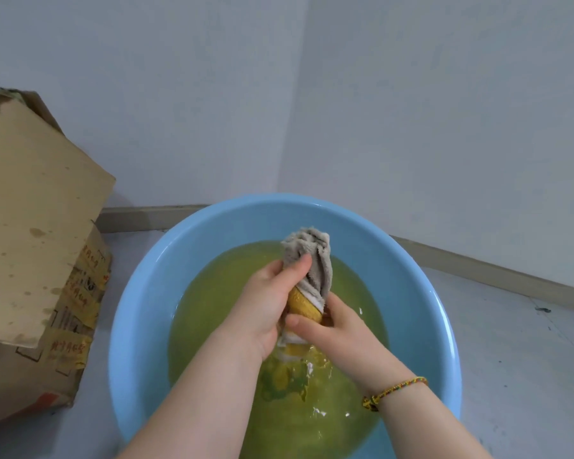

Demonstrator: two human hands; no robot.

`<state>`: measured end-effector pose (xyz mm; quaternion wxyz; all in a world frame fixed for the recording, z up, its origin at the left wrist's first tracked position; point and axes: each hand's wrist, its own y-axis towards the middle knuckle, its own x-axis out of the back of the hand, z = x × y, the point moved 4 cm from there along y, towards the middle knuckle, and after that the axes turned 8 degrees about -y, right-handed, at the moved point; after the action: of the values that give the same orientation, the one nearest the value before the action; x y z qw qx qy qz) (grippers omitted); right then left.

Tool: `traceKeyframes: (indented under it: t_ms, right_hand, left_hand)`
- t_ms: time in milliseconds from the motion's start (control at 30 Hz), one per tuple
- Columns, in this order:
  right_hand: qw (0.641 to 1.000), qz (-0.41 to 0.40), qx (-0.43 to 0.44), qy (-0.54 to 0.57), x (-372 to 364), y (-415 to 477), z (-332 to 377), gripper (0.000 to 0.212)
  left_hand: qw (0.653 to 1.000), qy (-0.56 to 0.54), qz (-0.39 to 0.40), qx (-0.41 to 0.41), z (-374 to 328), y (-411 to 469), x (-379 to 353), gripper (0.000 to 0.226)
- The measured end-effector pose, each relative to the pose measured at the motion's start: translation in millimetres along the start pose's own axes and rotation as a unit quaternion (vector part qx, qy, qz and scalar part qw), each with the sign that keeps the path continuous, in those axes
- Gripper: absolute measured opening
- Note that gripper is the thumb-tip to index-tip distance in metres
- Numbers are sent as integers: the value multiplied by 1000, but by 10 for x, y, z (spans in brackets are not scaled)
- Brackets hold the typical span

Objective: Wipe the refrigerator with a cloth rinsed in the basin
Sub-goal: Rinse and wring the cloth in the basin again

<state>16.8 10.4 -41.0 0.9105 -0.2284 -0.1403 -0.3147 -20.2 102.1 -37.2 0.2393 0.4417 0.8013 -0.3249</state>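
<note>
A round light-blue basin [140,306] stands on the floor, holding yellowish-green water. Above the water both hands hold a twisted cloth [315,260], grey plush at its far end and yellow with white stripes nearer me. My left hand [265,303] grips the upper part, thumb lying over the grey plush. My right hand [325,329] grips the lower yellow part, just above the water. Water drips from the cloth's bottom end and ruffles the surface. The refrigerator is not in view.
A stained cardboard box [37,246] with an open flap stands on the floor left of the basin. Pale walls meet in a corner right behind the basin, with a skirting board [491,270] along their foot. Grey floor lies to the right.
</note>
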Motion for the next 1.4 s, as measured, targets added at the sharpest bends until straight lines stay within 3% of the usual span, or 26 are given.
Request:
traceKeyframes:
  t_ms: [167,400,500,733,867,900,1000,1100,1167,1267,1400]
  right_hand:
    - [967,-217,123,57,310,-7,210,20]
    - [985,-123,81,92,609,-262,699,18]
    - [976,-146,45,154,917,-480,1157,20]
    - [970,-187,37,148,1664,-1373,2694,28]
    - [953,-255,49,158,2157,-2141,3563,25]
    - [945,-279,51,166,2299,-2390,3770,20]
    - [914,-329,53,233,2577,-3073,4105,40]
    - [867,-368,40,333,2789,-3761,4251,29]
    - [843,-405,41,350,2913,-4321,4221,34]
    - [835,-434,43,335,2998,-5014,4114,43]
    - [805,-491,17,333,3018,-5996,3901,38]
  left_hand:
    - [986,122,-25,-107,-136,-1,-78,10]
    - [989,131,-33,-68,-483,-440,-469,17]
    - [991,122,-16,-60,-907,-614,-905,24]
    - [993,106,-2,-51,-2072,-1248,-2091,20]
    - [988,126,84,-16,-2645,-1741,-2938,20]
    - [983,136,120,-1,-2764,-1868,-3186,28]
    - [954,137,253,80,-2908,-2285,-3840,70]
    - [911,110,364,164,-2829,-2747,-4421,92]
    - [880,117,419,192,-2656,-3127,-4793,95]
    - [850,107,459,234,-2346,-3635,-5159,99]
    - [816,136,496,266,-1839,-4389,-5588,92]
